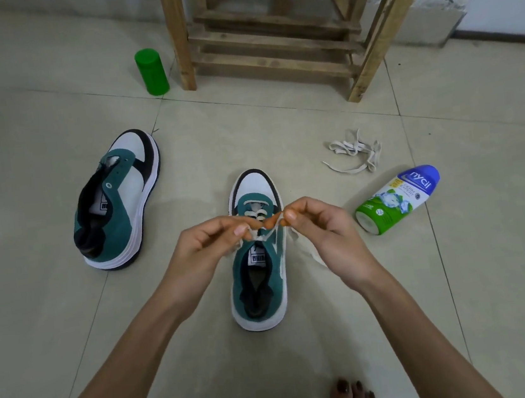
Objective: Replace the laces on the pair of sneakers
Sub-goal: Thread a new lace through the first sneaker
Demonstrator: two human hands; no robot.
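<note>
Far left: a green-and-white sneaker (116, 200) is lying tipped on its side on the tiled floor (55, 323), eyelets showing no lace. Behind it, a green cylindrical canister (151, 72) is standing upright just beside a leg of the wooden stool (267, 33).

Centre: the left hand (207, 248) is curling in, thumb and fingertips pinching one end of an off-white lace (309, 252). The second sneaker (259, 265) is sitting upright on its sole, toe pointing away, directly under both hands. The lace is crossing the eyelets nearest the toe; the rest of the eyelets are hidden by the fingers. The right hand (321, 228) is pinching the other end the same way, with slack trailing down along the shoe's right side.

Right: a loose lace (353, 151) is lying bundled on the floor, well apart from the shoe. Nearer, a Nycil powder bottle (397, 200) is lying on its side.
</note>
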